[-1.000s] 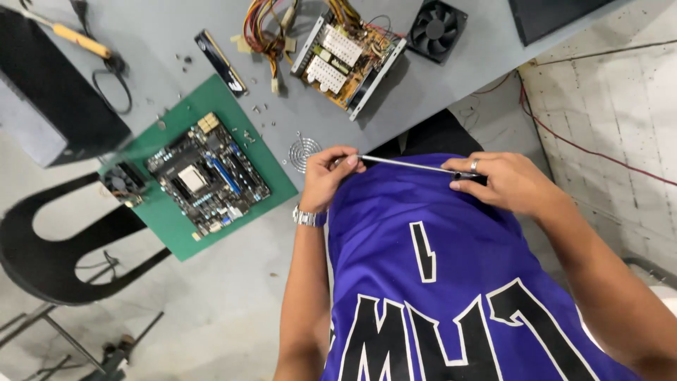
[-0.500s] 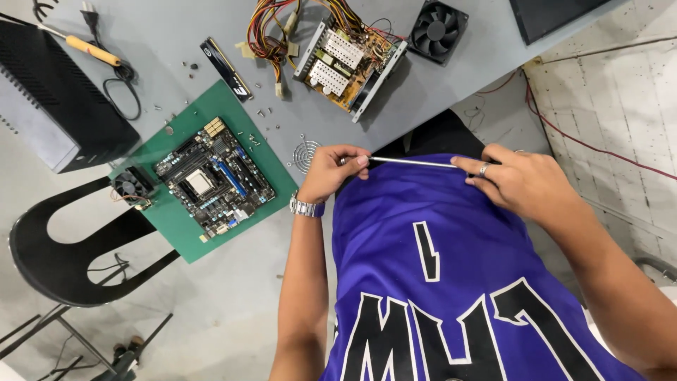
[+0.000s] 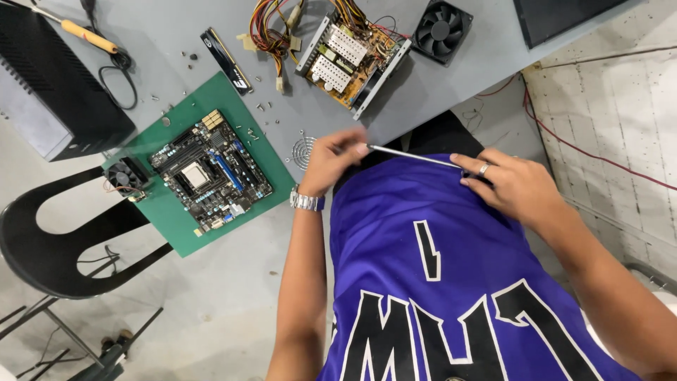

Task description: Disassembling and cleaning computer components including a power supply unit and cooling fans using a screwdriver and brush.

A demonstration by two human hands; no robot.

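My right hand (image 3: 511, 185) is closed around the handle of a long thin screwdriver (image 3: 412, 156), held level in front of my purple jersey. My left hand (image 3: 331, 159), with a silver watch at the wrist, pinches the tip end of the metal shaft. Both hands are just off the near edge of the grey table (image 3: 183, 85). A round wire fan grille (image 3: 304, 150) lies on the table right beside my left hand. A black motherboard (image 3: 208, 173) rests on a green mat (image 3: 176, 226) to the left.
On the table are an open power supply with coloured wires (image 3: 349, 60), a black fan (image 3: 441, 32), a memory stick (image 3: 226, 60), a yellow-handled tool (image 3: 88, 35), a small cooler fan (image 3: 123, 176), a black computer case (image 3: 53, 92) and scattered screws. A black chair (image 3: 63, 247) stands at left.
The view has shifted slightly, so the table sits lower in the frame. My left hand's fingers have moved along the screwdriver's tip end and look blurred; my right hand keeps hold of the handle.
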